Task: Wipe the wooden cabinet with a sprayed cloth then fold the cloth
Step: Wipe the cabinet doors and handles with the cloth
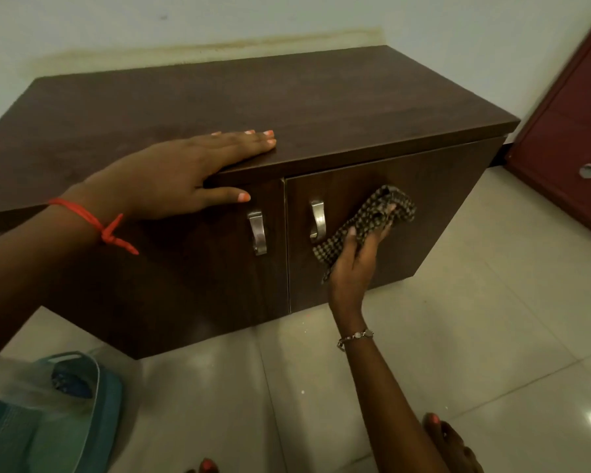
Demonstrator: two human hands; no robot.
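Note:
A low dark wooden cabinet with two front doors and metal handles stands against the wall. My left hand lies flat on the front edge of its top, fingers straight, thumb hanging over the left door. My right hand grips a bunched brown checked cloth and presses it against the right door, just right of that door's handle. The left door's handle is uncovered.
A teal bag or basket with a clear plastic cover sits on the tiled floor at lower left. A dark red door stands at the right. My toes show at the bottom edge.

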